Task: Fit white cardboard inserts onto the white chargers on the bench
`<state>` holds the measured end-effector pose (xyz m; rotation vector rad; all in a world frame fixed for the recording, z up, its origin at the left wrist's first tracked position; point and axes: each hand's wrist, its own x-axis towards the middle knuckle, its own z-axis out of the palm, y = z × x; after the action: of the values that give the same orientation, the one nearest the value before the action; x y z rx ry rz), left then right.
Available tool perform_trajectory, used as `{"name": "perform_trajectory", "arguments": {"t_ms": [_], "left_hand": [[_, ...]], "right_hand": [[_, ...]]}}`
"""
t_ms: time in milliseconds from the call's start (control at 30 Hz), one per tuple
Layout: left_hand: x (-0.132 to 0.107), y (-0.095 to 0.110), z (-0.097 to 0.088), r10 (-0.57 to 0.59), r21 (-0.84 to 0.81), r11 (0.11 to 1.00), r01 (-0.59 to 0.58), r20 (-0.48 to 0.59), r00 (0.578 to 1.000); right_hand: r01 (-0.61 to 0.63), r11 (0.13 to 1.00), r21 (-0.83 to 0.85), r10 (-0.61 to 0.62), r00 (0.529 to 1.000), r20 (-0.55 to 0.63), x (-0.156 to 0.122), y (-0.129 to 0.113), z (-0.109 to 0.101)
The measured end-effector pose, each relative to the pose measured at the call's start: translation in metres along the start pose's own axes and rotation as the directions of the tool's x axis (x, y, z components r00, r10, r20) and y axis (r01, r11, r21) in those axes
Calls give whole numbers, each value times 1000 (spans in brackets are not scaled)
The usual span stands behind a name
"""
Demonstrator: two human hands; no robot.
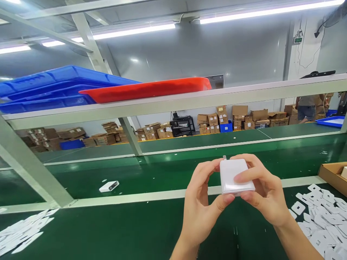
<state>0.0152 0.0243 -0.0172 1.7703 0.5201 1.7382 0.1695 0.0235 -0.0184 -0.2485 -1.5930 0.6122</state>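
Between my two hands is a small white power adapter (233, 175), raised above the green work surface. It looks like a squarish block with rounded corners, and a small pale tab sticks up at its far left corner. My left hand (202, 202) grips its left side, fingertips at the top corner and thumb at the near lower edge. Across the upper face lie fingers of my right hand (267, 195), with that thumb under the near right edge. The underside is hidden. A white device (109, 186) with a dark end lies apart on the green belt.
Flat white cut-out pieces (325, 216) are heaped at the right, beside a cardboard box (332, 177). More white pieces (24, 231) lie at the left. Overhead, a shelf (173, 104) carries a red tray (149, 90) and blue trays (54, 83). A person (307, 106) stands far back.
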Motion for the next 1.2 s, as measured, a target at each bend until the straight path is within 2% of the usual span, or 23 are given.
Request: {"name": "perform_trajectory", "arguments": {"t_ms": [200, 400, 533, 700, 833, 967, 1067, 1200], "left_hand": [[-7, 8, 4, 24, 24, 999, -23, -17, 1000], [-7, 4, 9, -3, -24, 1000, 2, -58, 998], [1, -2, 5, -15, -23, 1000, 13, -84, 996], [9, -6, -2, -124, -17, 992, 124, -36, 992], [9, -6, -4, -147, -36, 988, 147, -3, 989], [9, -6, -6, -160, -14, 987, 162, 83, 984], [10, -6, -9, -130, 31, 991, 127, 118, 984], [11, -8, -14, 12, 109, 994, -32, 174, 985]], "right_hand": [[8, 1000, 7, -8, 1000, 15, -3, -9, 2], [7, 999, 32, -7, 1000, -7, -4, -4, 4], [-72, 996, 43, 75, 994, -73, -1, 1, 11], [-203, 976, 74, 209, 972, -102, 1, 6, 12], [-185, 980, 72, 191, 978, -84, 3, 8, 6], [-181, 982, 59, 185, 980, -75, 4, 7, 0], [-198, 978, 62, 198, 980, -4, 6, 7, -6], [-299, 944, 136, 292, 954, 68, 9, 10, -15]]}}
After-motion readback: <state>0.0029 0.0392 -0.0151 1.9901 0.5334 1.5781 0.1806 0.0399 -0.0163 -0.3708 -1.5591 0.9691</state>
